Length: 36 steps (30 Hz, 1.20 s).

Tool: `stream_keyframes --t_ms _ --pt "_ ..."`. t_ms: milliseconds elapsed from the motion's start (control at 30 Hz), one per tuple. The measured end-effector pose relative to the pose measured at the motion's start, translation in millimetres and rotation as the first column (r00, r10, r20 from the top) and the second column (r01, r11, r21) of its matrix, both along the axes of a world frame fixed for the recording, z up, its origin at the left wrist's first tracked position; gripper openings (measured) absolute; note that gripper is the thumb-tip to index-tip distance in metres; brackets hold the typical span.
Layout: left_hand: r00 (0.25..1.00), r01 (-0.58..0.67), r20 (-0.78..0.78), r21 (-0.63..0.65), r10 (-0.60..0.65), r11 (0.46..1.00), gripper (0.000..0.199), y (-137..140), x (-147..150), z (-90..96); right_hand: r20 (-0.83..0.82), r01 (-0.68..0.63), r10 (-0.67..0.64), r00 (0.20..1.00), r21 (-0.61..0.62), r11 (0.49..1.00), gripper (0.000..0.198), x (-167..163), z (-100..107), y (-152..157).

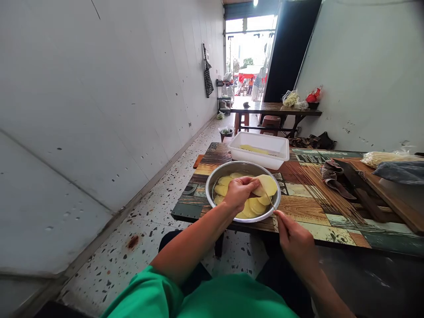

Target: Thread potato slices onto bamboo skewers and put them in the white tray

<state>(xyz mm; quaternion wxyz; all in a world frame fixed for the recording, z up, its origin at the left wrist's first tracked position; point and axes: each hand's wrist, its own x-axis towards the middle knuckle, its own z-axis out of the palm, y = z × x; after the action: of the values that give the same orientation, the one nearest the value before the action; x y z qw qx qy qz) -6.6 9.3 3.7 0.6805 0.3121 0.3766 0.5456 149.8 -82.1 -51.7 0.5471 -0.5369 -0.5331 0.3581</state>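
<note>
Over the metal bowl [253, 219], left hand [239, 193] pinched a yellow slice [269, 185]; right hand [296, 232], lower and rightward, gripped a skewer [270, 202] slanting up-left to the slice's lower edge; piercing unclear.

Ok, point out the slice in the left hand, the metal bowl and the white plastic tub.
Slice [270, 184]: head view, on its broad, pale yellow face.
Metal bowl [255, 218]: head view, on its near rim.
White plastic tub [260, 162]: head view, on its near wall.

Patchwork table [298, 207], metal bowl [255, 219], white tub [258, 162], thin skewers [323, 190], wooden board [386, 190]
</note>
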Motion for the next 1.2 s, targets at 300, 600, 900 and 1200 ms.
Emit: stream_keyframes --t_ms 300,600,900,1200 --pt "0.997 -0.079 -0.016 0.024 0.08 0.997 0.022 -0.9 2.1 1.5 -0.608 -0.379 0.159 0.778 -0.251 0.891 0.032 -18.2 16.3 -8.9" --pt "0.989 -0.096 -0.096 0.136 0.11 0.986 0.03 -7.4 2.5 -4.9 -0.814 -0.453 0.039 0.579 -0.281 0.846 0.032 -29.9 32.1 -20.0" --pt "0.994 0.039 -0.103 0.123 -0.026 0.992 0.034 -11.0 1.1 -8.6 -0.623 -0.384 0.178 0.761 -0.213 0.898 0.038 -27.2 20.7 15.3" --pt "0.995 -0.033 0.091 -0.021 0.034 0.999 0.024 7.9 -38.7 1.0 0.137 -0.295 0.324 0.936 -0.195 0.935 0.038 16.3 1.8 -15.6"
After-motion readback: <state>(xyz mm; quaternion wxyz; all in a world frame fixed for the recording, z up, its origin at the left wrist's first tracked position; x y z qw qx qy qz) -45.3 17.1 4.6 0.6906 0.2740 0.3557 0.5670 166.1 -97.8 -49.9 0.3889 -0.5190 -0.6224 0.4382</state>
